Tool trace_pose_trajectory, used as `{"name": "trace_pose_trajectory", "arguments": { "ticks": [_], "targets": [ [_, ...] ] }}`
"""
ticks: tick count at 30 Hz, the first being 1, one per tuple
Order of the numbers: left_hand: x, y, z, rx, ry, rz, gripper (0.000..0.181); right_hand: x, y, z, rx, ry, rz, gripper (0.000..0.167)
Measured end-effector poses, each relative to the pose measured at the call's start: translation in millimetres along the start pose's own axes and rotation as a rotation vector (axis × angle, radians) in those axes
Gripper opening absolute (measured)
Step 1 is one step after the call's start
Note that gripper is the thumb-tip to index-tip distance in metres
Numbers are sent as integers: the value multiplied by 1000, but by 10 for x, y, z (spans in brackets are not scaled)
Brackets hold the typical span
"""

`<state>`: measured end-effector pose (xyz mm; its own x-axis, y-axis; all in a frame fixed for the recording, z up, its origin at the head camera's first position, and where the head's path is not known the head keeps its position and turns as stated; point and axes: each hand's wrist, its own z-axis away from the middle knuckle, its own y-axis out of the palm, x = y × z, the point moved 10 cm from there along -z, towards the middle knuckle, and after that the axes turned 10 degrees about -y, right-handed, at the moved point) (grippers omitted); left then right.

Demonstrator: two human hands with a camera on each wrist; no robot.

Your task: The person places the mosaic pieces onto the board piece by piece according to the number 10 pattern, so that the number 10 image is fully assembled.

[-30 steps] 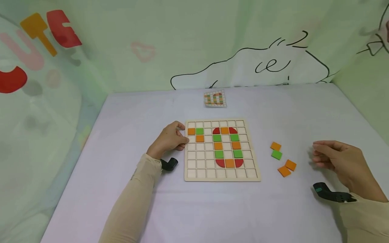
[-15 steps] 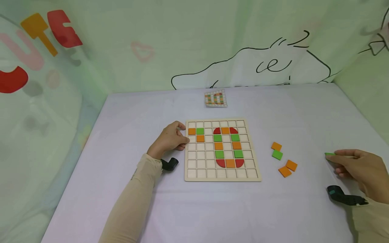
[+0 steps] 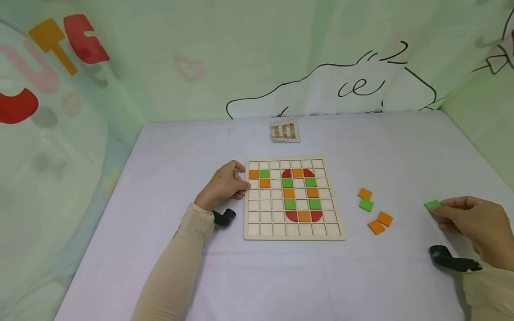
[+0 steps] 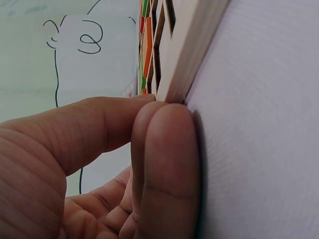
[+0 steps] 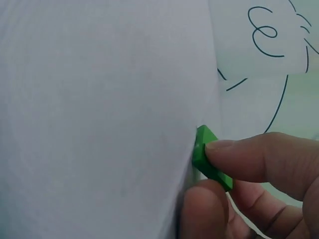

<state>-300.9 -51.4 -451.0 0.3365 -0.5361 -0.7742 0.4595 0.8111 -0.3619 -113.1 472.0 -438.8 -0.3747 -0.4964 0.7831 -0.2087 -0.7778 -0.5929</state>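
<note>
Between thumb and fingers, my right hand [image 3: 478, 221] pinches a green square tile [image 3: 432, 204] low over the right side of the table. Up close in the right wrist view, the same green tile [image 5: 200, 157] is held tilted, its edge near the white surface. My left hand [image 3: 223, 182] holds the left edge of a wooden grid board [image 3: 266, 217], thumb and fingertips against the rim, as the left wrist view confirms. Red, orange and green pieces form a ring in the board's right part. Two orange tiles and one green tile sit at its upper left.
Several loose tiles lie right of the board, among them a green tile [image 3: 366, 204] and an orange tile [image 3: 376, 227]. A small printed pattern card [image 3: 285, 130] lies behind the board. A printed curtain [image 3: 257, 53] borders the white table.
My right hand moved right and took hold of a green tile, which it then shifted slightly left and turned flatter. The left hand and the board stay in place.
</note>
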Motion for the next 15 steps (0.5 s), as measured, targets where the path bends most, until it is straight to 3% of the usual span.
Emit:
{"name": "trace_pose_trajectory", "arguments": {
  "ticks": [6, 12, 15],
  "targets": [
    [11, -3, -21, 0, 6, 3, 50, 98, 96, -3, 17, -54, -121, 5],
    [11, -3, -23, 3, 6, 4, 50, 143, 185, -20, 42, -64, -190, 30],
    [11, -2, -20, 3, 7, 4, 50, 177, 226, -39, 49, -65, -204, 30]
  ]
}}
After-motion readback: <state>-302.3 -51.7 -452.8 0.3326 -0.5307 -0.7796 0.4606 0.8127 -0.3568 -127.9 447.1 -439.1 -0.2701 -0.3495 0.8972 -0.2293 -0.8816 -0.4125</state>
